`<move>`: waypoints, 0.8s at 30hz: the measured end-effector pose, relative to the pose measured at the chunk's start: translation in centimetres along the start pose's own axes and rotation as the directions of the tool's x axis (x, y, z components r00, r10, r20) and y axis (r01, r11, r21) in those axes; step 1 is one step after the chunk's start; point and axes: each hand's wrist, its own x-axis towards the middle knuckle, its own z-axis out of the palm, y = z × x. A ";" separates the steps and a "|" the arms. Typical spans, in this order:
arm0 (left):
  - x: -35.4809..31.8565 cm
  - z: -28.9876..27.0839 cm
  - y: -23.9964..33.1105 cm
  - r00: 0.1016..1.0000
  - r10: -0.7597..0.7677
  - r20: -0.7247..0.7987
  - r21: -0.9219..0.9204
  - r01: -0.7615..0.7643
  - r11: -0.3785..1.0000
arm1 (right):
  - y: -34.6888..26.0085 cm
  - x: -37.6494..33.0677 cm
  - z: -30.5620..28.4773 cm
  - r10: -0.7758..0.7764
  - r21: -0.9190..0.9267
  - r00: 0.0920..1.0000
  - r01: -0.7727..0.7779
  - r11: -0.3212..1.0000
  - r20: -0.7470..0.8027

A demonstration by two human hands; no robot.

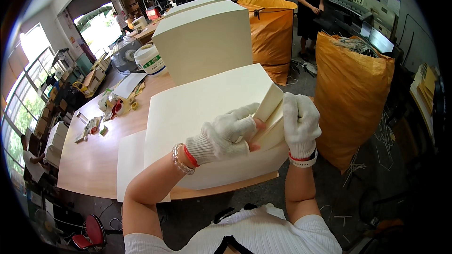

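Note:
A thick stack of large cream paper sheets (202, 108) lies on the table in front of me, its right corner bent up and fanned. My right hand (301, 121), in a white knit glove, is closed around the lifted sheets at that corner. My left hand (225, 134), gloved too but with bare fingertips, reaches over the stack from the left. Its fingers are apart, and the tips touch the curled sheet edges, slightly smeared by motion. What lies under the right fingers is hidden.
Behind stands a taller paper stack (205, 42). A white bucket (149, 59), a fan (126, 55) and tape rolls (118, 108) are at the left of the wooden table (101, 160). Orange sacks (351, 99) stand right; another person (309, 9) is beyond.

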 end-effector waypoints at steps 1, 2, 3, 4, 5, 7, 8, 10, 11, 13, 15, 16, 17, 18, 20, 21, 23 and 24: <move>0.0 0.6 -0.3 0.995 0.066 -0.081 0.037 -0.063 0.997 | 0.0 0.0 0.0 0.002 -0.011 1.000 -0.002 1.000 0.010; 0.0 0.8 -0.4 0.978 0.134 -0.159 0.079 -0.122 0.989 | 0.1 -0.1 0.0 0.004 -0.022 1.000 -0.003 1.000 0.021; -0.1 0.8 -0.2 0.981 0.110 -0.161 0.083 -0.098 0.992 | 0.2 0.0 0.0 -0.049 -0.084 0.999 0.050 0.995 0.013; 0.0 0.7 0.0 0.983 0.090 -0.162 0.084 -0.077 0.993 | 0.3 0.0 -0.1 -0.102 -0.150 0.995 0.102 0.983 0.009; 0.0 0.6 0.2 0.984 0.070 -0.163 0.085 -0.056 0.995 | 0.3 -0.1 -0.1 -0.087 -0.133 0.996 0.087 0.987 0.005; 0.0 0.7 -0.2 0.989 0.059 -0.135 0.064 -0.051 0.997 | 0.3 -0.4 -0.2 0.011 -0.008 1.000 -0.011 1.000 -0.001; -0.2 0.7 -0.3 0.991 0.052 -0.123 0.056 -0.045 0.997 | 0.1 -0.4 -0.2 0.063 0.041 0.998 -0.064 0.997 0.019; -0.2 0.4 -0.5 0.999 0.044 -0.027 0.016 -0.044 0.999 | -0.3 -0.1 -0.4 0.138 0.072 0.988 -0.143 0.987 0.073; -0.2 0.3 -0.5 1.000 0.012 0.009 -0.019 -0.012 1.000 | -0.4 0.1 -0.5 0.161 0.054 0.981 -0.167 0.984 0.105; -0.1 0.1 -0.3 0.994 -0.081 0.070 -0.096 0.088 0.991 | -0.3 0.1 -0.2 0.087 0.046 0.996 -0.089 0.995 0.035; 0.0 0.3 -0.3 0.997 -0.072 0.024 -0.102 0.074 0.992 | -0.4 0.0 -0.2 0.087 0.046 0.996 -0.087 0.995 0.016; 0.0 0.6 -0.5 0.999 -0.001 -0.048 -0.059 -0.002 0.998 | -0.6 0.0 -0.3 0.124 0.053 0.992 -0.125 0.991 0.031; 0.0 0.8 -0.6 0.990 0.074 -0.118 -0.009 -0.075 0.997 | -0.6 0.0 -0.4 0.160 0.060 0.986 -0.163 0.985 0.047; -0.1 0.8 -0.5 0.991 0.043 -0.125 -0.013 -0.045 0.999 | -0.3 -0.1 -0.2 0.075 -0.006 0.997 -0.075 0.997 0.014; -0.1 0.8 -0.3 0.990 -0.017 -0.138 -0.023 0.014 1.000 | 0.5 -0.4 0.1 -0.103 -0.146 0.994 0.098 0.984 -0.033; -0.1 1.1 -0.8 0.987 0.040 -0.154 -0.028 -0.045 0.999 | 0.4 -0.4 0.1 -0.053 -0.089 0.998 0.050 0.995 -0.036; -0.2 1.5 -2.0 0.977 0.120 -0.176 -0.029 -0.127 0.991 | 0.0 -0.2 0.0 0.028 0.019 0.999 -0.028 0.999 -0.032; -0.2 1.6 -2.2 0.973 0.144 -0.180 -0.027 -0.151 0.988 | -0.1 -0.1 0.1 0.060 0.068 0.998 -0.058 0.996 -0.029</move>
